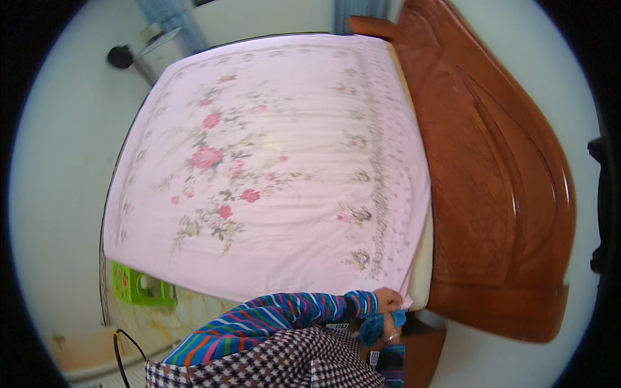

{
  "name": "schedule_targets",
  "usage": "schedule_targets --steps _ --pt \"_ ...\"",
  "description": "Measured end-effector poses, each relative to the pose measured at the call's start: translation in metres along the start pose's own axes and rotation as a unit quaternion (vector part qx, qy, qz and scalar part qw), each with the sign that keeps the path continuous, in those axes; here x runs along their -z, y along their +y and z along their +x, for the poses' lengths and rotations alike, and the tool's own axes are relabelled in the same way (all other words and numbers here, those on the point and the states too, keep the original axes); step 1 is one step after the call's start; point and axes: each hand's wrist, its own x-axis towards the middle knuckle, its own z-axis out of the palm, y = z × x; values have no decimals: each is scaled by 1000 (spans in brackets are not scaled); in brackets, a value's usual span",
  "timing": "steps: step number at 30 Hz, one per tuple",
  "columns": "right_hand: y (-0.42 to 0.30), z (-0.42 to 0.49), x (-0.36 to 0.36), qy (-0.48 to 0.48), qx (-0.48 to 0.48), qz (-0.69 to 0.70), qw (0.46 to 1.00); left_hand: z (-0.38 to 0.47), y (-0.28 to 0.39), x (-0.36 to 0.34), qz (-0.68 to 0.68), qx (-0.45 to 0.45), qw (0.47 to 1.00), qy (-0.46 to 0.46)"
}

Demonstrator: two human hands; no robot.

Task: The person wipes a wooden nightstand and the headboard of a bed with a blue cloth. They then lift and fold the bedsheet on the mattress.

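Observation:
A pink bed sheet (301,233) with printed roses covers most of the mattress in front of me. At its near corner by the headboard, my left hand (388,299) pinches the edge of the sheet, and a small flap sticks out past the fingers. Just below it, my right hand (390,328), with a bangle at the wrist, holds a crumpled blue cloth (371,330). Part of that cloth lies close under the left hand; I cannot tell whether they touch. The bare cream side of the mattress (421,271) shows beside the sheet corner.
A carved wooden headboard (470,194) rises along the right. Below the corner stands a brown wooden cabinet (424,347). A green plastic stool (145,288) is on the floor at left, near a black cable (119,359). Blue curtains (361,14) hang beyond the bed.

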Motion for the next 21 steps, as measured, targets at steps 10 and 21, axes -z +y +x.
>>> schedule_targets --steps 10,21 --pt "-46 9 -15 -70 -117 103 985 -65 25 42 212 75 973 -46" --pt "-95 -6 -52 -270 46 4 962 -169 -8 52 307 355 861 194"
